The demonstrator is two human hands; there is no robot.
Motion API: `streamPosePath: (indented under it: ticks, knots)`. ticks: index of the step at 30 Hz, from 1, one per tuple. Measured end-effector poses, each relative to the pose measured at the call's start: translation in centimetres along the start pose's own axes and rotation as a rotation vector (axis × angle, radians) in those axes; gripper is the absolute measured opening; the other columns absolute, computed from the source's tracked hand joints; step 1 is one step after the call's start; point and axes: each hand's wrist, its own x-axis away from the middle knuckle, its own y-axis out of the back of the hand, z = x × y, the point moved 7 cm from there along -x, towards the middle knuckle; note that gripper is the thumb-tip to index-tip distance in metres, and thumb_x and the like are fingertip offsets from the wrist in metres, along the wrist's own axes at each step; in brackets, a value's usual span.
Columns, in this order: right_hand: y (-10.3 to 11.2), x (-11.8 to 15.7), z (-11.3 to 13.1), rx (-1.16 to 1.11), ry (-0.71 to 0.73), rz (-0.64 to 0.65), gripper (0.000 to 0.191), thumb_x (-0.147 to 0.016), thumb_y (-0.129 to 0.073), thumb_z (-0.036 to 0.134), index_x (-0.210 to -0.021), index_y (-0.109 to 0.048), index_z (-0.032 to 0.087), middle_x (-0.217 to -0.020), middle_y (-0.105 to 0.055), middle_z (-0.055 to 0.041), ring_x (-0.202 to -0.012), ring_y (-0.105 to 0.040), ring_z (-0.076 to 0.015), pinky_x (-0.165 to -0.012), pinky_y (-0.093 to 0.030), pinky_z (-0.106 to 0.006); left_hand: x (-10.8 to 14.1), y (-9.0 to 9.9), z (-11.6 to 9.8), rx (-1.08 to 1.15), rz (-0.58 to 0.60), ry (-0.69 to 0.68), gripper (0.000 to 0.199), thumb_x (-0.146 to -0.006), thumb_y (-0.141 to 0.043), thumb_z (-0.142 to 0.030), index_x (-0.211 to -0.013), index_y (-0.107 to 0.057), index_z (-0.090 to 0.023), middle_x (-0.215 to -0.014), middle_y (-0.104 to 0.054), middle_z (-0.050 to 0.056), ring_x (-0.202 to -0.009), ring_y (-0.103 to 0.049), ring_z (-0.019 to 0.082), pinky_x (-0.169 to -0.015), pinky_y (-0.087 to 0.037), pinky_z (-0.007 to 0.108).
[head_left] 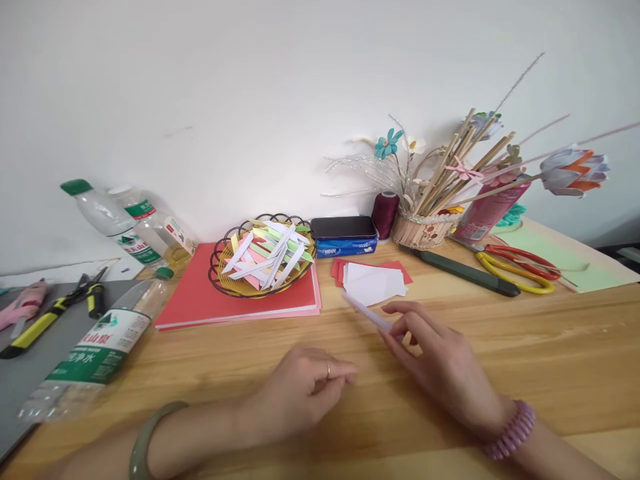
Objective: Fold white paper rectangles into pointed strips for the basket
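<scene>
Between the thumb and fingers of my right hand (435, 353) is a pale folded paper piece (370, 315), seen nearly edge-on. Its far end overlaps the lower edge of a small stack of white paper pieces (375, 283), which lies over red paper pieces (406, 272). My left hand (313, 387), with a ring on one finger, is closed over the wooden table; its fingertips are pressed together and slightly blurred. No object shows in it. Further back, a yellow basket with a dark rim (220, 283) holds many folded paper strips (273, 253) and rests on red paper sheets (185, 293).
Plastic bottles (100, 353) lie and lean at left, near pliers (55, 313) on a grey mat. Along the wall stand a blue tissue pack (345, 247), a thread spool (385, 215) and a flower basket (425, 230). A dark green tool (465, 272) and red-and-yellow-handled scissors (520, 267) lie at right.
</scene>
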Motion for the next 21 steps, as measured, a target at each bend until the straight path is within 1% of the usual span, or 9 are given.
streamPosePath:
  ticks: [2, 3, 5, 7, 9, 11, 16, 18, 21]
  knots:
    - [-0.1, 0.4, 2.0, -0.014, 0.086, -0.014, 0.011, -0.088, -0.046, 0.015, -0.079, -0.046, 0.02, -0.11, -0.062, -0.0092, -0.067, -0.064, -0.0124, -0.054, -0.048, -0.025, -0.1, -0.7, 1.2, 0.293, 0.082, 0.224, 0.031, -0.089, -0.046, -0.029, -0.109, -0.065, -0.015, -0.092, -0.07, 0.005, -0.082, -0.064, 0.018, -0.073, -0.048, 0.026]
    - [-0.3, 0.5, 3.0, -0.03, 0.135, -0.003, 0.011, -0.089, -0.046, 0.015, -0.079, -0.046, 0.02, -0.11, -0.062, -0.0099, -0.068, -0.065, -0.0125, -0.056, -0.049, -0.025, -0.1, -1.0, 1.4, 0.415, 0.104, 0.29, 0.035, -0.089, -0.047, -0.035, -0.113, -0.063, -0.015, -0.095, -0.07, 0.006, -0.085, -0.063, 0.019, -0.074, -0.048, 0.026]
    - [-0.6, 0.6, 4.7, -0.084, 0.205, 0.043, 0.007, -0.09, -0.045, 0.015, -0.086, -0.05, 0.019, -0.112, -0.062, -0.011, -0.077, -0.066, -0.0136, -0.062, -0.052, -0.024, -0.3, -1.2, 1.6, 0.602, 0.095, 0.339, 0.04, -0.087, -0.05, -0.039, -0.117, -0.06, -0.014, -0.101, -0.068, 0.007, -0.091, -0.063, 0.02, -0.079, -0.048, 0.028]
    - [-0.8, 0.4, 5.7, -0.149, 0.241, 0.112, 0.011, -0.09, -0.046, 0.017, -0.1, -0.053, 0.019, -0.116, -0.061, -0.0115, -0.093, -0.064, -0.0153, -0.072, -0.053, -0.024, -0.5, -0.9, 2.0, 0.696, 0.026, 0.361, 0.044, -0.084, -0.057, -0.038, -0.12, -0.057, -0.014, -0.11, -0.066, 0.007, -0.101, -0.06, 0.022, -0.086, -0.046, 0.03]
    - [-1.0, 0.2, 6.1, -0.201, 0.267, 0.167, 0.024, -0.089, -0.047, 0.017, -0.113, -0.051, 0.018, -0.119, -0.059, -0.0116, -0.104, -0.06, -0.0158, -0.081, -0.052, -0.024, -0.5, -0.6, 2.7, 0.712, -0.057, 0.403, 0.052, -0.079, -0.064, -0.034, -0.125, -0.053, -0.013, -0.116, -0.063, 0.009, -0.108, -0.057, 0.023, -0.093, -0.043, 0.032]
    - [-1.0, 0.3, 6.1, -0.227, 0.294, 0.198, 0.03, -0.089, -0.046, 0.015, -0.118, -0.049, 0.017, -0.119, -0.059, -0.0116, -0.108, -0.058, -0.016, -0.085, -0.051, -0.026, -0.5, -0.4, 3.3, 0.689, -0.097, 0.44, 0.056, -0.074, -0.068, -0.031, -0.125, -0.052, -0.012, -0.115, -0.063, 0.01, -0.107, -0.058, 0.023, -0.094, -0.043, 0.033]
    - [-0.9, 0.7, 5.2, -0.224, 0.313, 0.196, 0.028, -0.089, -0.042, 0.011, -0.113, -0.054, 0.018, -0.105, -0.067, -0.0095, -0.095, -0.064, -0.0157, -0.076, -0.054, -0.025, -1.0, 0.2, 3.7, 0.615, -0.138, 0.43, 0.048, -0.072, -0.069, -0.029, -0.116, -0.059, -0.011, -0.107, -0.067, 0.009, -0.099, -0.062, 0.023, -0.091, -0.046, 0.035]
    - [-1.0, 0.6, 5.0, -0.246, 0.297, 0.21, 0.029, -0.089, -0.041, 0.012, -0.114, -0.054, 0.019, -0.104, -0.068, -0.0085, -0.093, -0.065, -0.0152, -0.075, -0.055, -0.024, -1.3, 0.3, 3.5, 0.613, -0.121, 0.407, 0.043, -0.073, -0.069, -0.029, -0.112, -0.062, -0.012, -0.108, -0.067, 0.008, -0.101, -0.061, 0.024, -0.091, -0.046, 0.036]
    - [-1.1, 0.3, 4.6, -0.312, 0.257, 0.236, 0.033, -0.089, -0.041, 0.011, -0.12, -0.05, 0.02, -0.111, -0.065, -0.0089, -0.099, -0.063, -0.015, -0.08, -0.053, -0.025, -1.5, -0.2, 2.7, 0.642, -0.017, 0.375, 0.036, -0.075, -0.066, -0.028, -0.108, -0.065, -0.014, -0.106, -0.068, 0.005, -0.1, -0.062, 0.023, -0.09, -0.046, 0.035]
